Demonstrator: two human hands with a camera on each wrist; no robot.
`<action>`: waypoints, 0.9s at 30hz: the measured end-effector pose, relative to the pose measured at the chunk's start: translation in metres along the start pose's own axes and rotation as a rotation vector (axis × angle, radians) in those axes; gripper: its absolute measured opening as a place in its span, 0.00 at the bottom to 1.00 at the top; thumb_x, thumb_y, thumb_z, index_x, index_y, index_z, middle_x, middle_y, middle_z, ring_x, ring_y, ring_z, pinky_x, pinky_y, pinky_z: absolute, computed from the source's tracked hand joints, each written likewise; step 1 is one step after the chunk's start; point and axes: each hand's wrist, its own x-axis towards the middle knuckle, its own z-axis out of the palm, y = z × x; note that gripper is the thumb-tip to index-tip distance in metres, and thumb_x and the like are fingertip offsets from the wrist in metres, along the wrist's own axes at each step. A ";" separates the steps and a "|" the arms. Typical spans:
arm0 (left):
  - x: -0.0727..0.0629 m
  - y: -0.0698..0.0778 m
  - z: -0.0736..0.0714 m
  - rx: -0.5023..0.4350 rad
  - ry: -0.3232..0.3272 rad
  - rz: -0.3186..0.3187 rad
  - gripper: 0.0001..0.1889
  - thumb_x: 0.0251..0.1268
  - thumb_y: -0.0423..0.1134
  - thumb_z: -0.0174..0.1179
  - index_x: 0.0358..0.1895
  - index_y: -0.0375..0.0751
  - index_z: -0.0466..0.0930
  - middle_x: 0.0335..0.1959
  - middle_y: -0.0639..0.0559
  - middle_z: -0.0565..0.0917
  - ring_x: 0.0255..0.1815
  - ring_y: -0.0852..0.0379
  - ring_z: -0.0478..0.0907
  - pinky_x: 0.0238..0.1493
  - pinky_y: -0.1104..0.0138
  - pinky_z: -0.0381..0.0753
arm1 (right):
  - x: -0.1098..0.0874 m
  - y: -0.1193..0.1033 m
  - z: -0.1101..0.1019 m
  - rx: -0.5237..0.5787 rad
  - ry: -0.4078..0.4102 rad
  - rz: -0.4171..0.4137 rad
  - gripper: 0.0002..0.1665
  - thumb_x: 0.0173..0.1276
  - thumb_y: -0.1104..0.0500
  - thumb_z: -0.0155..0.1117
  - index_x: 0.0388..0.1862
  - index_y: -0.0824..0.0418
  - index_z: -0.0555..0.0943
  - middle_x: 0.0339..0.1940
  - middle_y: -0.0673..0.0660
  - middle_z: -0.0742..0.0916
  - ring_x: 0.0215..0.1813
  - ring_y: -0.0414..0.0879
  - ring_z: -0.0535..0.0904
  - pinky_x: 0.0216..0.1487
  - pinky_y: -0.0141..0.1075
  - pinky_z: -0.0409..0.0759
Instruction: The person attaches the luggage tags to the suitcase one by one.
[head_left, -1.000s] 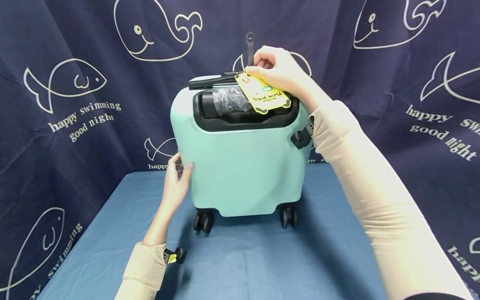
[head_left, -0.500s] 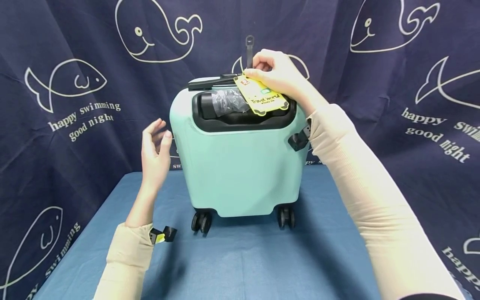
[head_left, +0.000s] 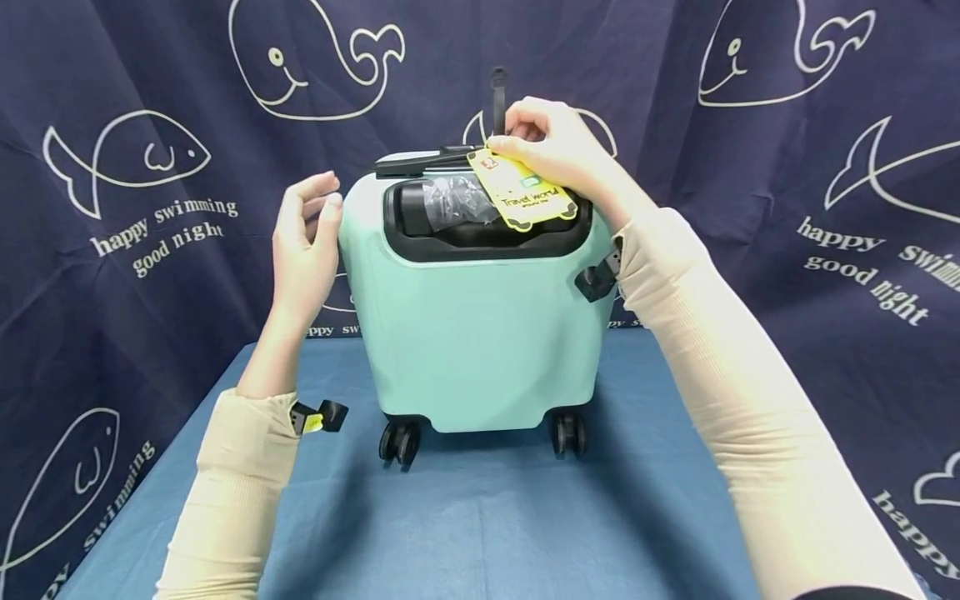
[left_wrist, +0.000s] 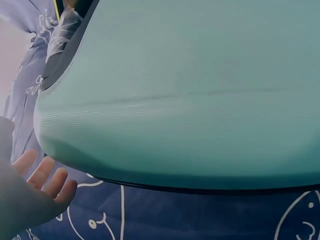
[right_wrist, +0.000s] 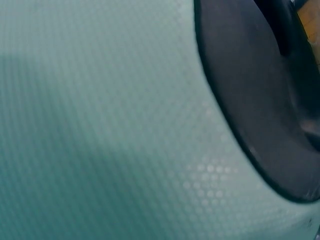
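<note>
A mint-green suitcase (head_left: 480, 342) stands upright on the blue-covered table, its black recessed panel (head_left: 420, 250) near the top. Clear plastic wrap (head_left: 457, 202) covers a dark part in that recess. On top lies a black carry handle (head_left: 408, 168). My right hand (head_left: 558, 150) is at the top, fingers curled, pinching the lower end of an upright black strap (head_left: 498, 104). Beneath my thumb hangs a yellow "Travel world" tag (head_left: 528, 196). Beside the suitcase's upper left corner, my left hand (head_left: 303, 250) is raised with loosely bent fingers, holding nothing.
Black double wheels (head_left: 400, 442) sit under the suitcase's front corners. Blue cloth (head_left: 480, 525) covers the table in front. A navy curtain (head_left: 435, 50) printed with white whales and fish hangs close behind and at both sides.
My left hand has let go of the suitcase's left side, moved away to the left and risen to its upper corner. My right hand keeps its grip at the top.
</note>
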 end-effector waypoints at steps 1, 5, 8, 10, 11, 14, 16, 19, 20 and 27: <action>0.004 0.002 0.000 0.012 -0.005 0.001 0.19 0.68 0.41 0.52 0.58 0.36 0.73 0.56 0.49 0.78 0.55 0.60 0.74 0.55 0.69 0.72 | 0.000 -0.001 0.000 0.002 0.000 -0.001 0.10 0.62 0.55 0.63 0.27 0.59 0.75 0.23 0.44 0.73 0.28 0.38 0.67 0.34 0.27 0.62; 0.019 0.008 0.003 0.054 -0.035 0.000 0.17 0.69 0.40 0.51 0.56 0.37 0.75 0.55 0.48 0.79 0.55 0.58 0.76 0.57 0.69 0.72 | 0.001 -0.002 0.000 -0.009 -0.009 0.006 0.10 0.62 0.55 0.63 0.28 0.59 0.75 0.23 0.45 0.73 0.29 0.38 0.67 0.35 0.27 0.61; 0.029 0.013 0.008 0.094 -0.076 0.007 0.15 0.70 0.39 0.51 0.54 0.37 0.77 0.53 0.46 0.80 0.54 0.58 0.77 0.58 0.71 0.71 | 0.001 -0.003 0.001 -0.020 -0.010 0.019 0.10 0.62 0.54 0.62 0.30 0.59 0.75 0.23 0.45 0.73 0.29 0.37 0.67 0.35 0.27 0.61; 0.035 0.015 0.011 0.131 -0.112 0.016 0.14 0.70 0.39 0.50 0.52 0.38 0.78 0.52 0.46 0.81 0.53 0.58 0.78 0.57 0.72 0.71 | 0.000 -0.003 0.001 -0.018 -0.005 0.026 0.10 0.62 0.55 0.63 0.31 0.60 0.75 0.23 0.44 0.73 0.29 0.37 0.67 0.35 0.27 0.61; 0.038 0.016 0.013 0.150 -0.129 0.023 0.14 0.70 0.39 0.50 0.51 0.37 0.79 0.51 0.46 0.82 0.53 0.58 0.78 0.57 0.73 0.71 | 0.000 -0.003 0.001 -0.017 -0.003 0.028 0.10 0.62 0.55 0.63 0.32 0.61 0.76 0.23 0.44 0.73 0.29 0.37 0.67 0.35 0.27 0.61; 0.046 0.020 0.018 0.226 -0.171 0.035 0.14 0.70 0.40 0.50 0.49 0.38 0.80 0.50 0.48 0.82 0.52 0.58 0.78 0.57 0.73 0.70 | -0.002 -0.003 0.000 -0.012 0.002 0.027 0.11 0.62 0.55 0.63 0.33 0.62 0.76 0.23 0.44 0.73 0.29 0.36 0.67 0.35 0.27 0.62; 0.051 0.024 0.023 0.270 -0.196 0.049 0.14 0.70 0.40 0.50 0.49 0.38 0.80 0.50 0.48 0.82 0.52 0.58 0.78 0.58 0.73 0.70 | -0.003 -0.002 0.000 -0.007 0.005 0.027 0.11 0.62 0.55 0.63 0.34 0.62 0.76 0.23 0.44 0.73 0.29 0.36 0.67 0.35 0.27 0.62; 0.059 0.029 0.029 0.326 -0.232 0.062 0.14 0.70 0.40 0.49 0.48 0.38 0.80 0.50 0.49 0.82 0.52 0.57 0.77 0.58 0.71 0.69 | -0.004 -0.002 -0.001 -0.011 0.004 0.027 0.11 0.62 0.55 0.63 0.35 0.62 0.76 0.23 0.44 0.73 0.29 0.36 0.67 0.36 0.27 0.62; 0.062 0.030 0.031 0.341 -0.245 0.068 0.14 0.70 0.40 0.48 0.48 0.38 0.80 0.50 0.49 0.82 0.52 0.58 0.77 0.58 0.71 0.68 | -0.004 -0.002 -0.001 -0.009 0.005 0.027 0.11 0.62 0.55 0.63 0.34 0.62 0.76 0.23 0.44 0.73 0.29 0.36 0.67 0.36 0.27 0.62; 0.079 0.041 0.044 0.404 -0.309 0.045 0.14 0.71 0.40 0.46 0.48 0.42 0.81 0.48 0.51 0.84 0.52 0.61 0.76 0.57 0.72 0.67 | -0.003 -0.004 0.001 -0.010 0.002 0.033 0.11 0.62 0.55 0.63 0.35 0.62 0.76 0.24 0.44 0.74 0.30 0.36 0.68 0.36 0.27 0.62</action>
